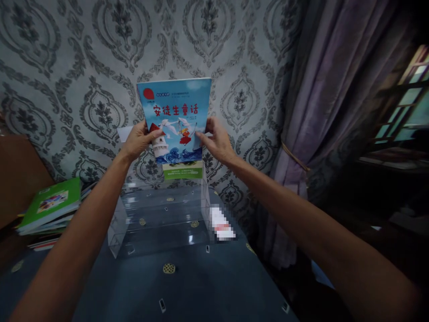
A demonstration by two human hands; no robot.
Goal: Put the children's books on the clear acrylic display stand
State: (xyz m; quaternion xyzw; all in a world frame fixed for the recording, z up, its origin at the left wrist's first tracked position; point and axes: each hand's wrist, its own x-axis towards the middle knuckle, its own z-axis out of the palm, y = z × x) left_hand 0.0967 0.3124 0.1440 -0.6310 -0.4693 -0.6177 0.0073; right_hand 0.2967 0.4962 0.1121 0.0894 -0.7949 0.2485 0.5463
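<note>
Both my hands hold up a blue picture-covered book (pixel 176 100) with red Chinese characters, its front cover toward me. My left hand (pixel 139 139) grips its lower left edge, thumb on the cover. On the opposite edge my right hand (pixel 216 139) is closed the same way, fingers behind the book. Below and behind it shows the green lower part of another book (pixel 183 173), the rest hidden. That one stands at the back of a clear stepped stand (pixel 117 228), which sits on the dark blue tablecloth (pixel 134 286).
To the left lies a stack of books topped by a green one (pixel 55 201), beside a brown cardboard box (pixel 23 174). A blurred-out white item (pixel 221 223) is right of the stand. Patterned wallpaper (pixel 241 103) rises behind; a tied purple curtain (pixel 295 156) hangs at right.
</note>
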